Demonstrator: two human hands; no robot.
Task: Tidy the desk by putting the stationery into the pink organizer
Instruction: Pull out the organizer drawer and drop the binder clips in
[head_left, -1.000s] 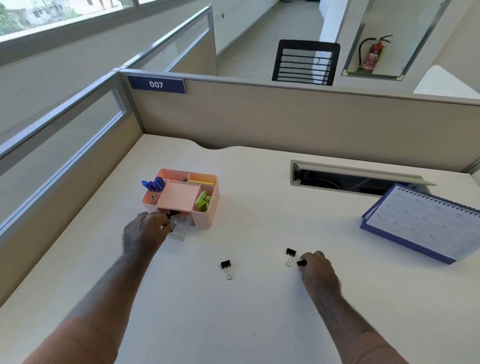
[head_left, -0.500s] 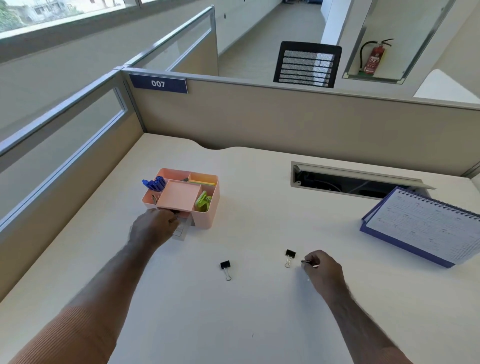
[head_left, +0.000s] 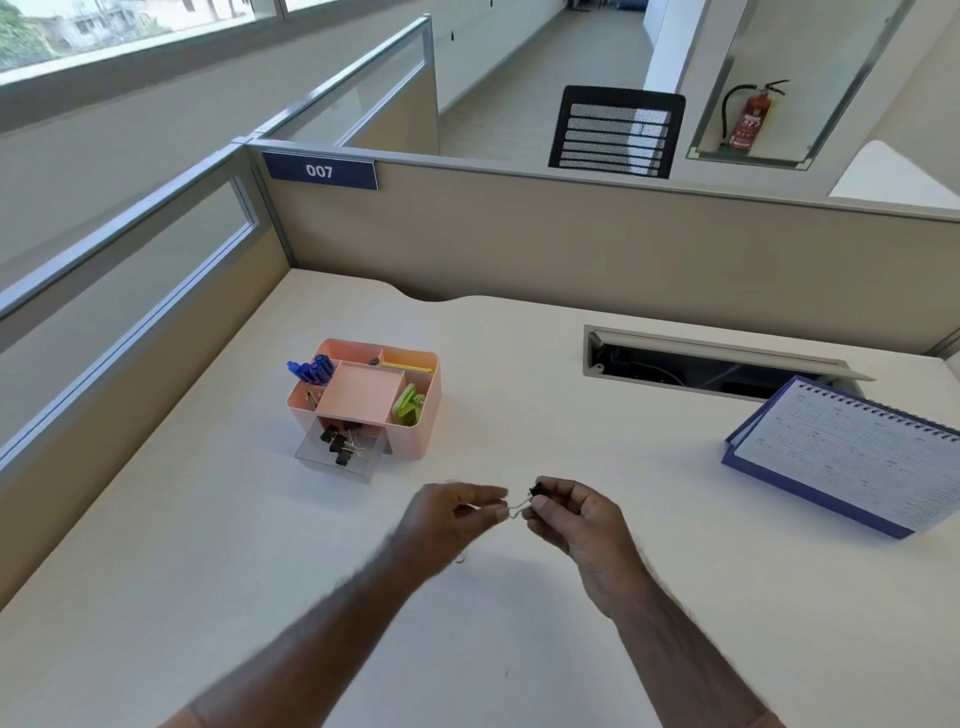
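Note:
The pink organizer (head_left: 418, 431) stands on the desk's left half, holding blue pens (head_left: 310, 369) and a green clip (head_left: 408, 406). Its clear drawer (head_left: 332, 461) is pulled out at the front with several black binder clips inside. In front of it my hands meet above the desk. My right hand (head_left: 576, 519) pinches a black binder clip (head_left: 535, 492) by its body. My left hand (head_left: 447, 519), blurred, pinches the clip's wire handle from the left. No loose clips show on the desk; my hands cover where they lay.
A purple desk calendar (head_left: 841, 457) lies at the right. An open cable slot (head_left: 701, 364) runs along the back of the desk. Beige partition walls close the desk's left and far sides. Bare desktop lies between the organizer and the calendar.
My left hand left the drawer and swung right to the middle. My right hand lifted a binder clip and brought it left to meet it. The two loose clips are out of sight.

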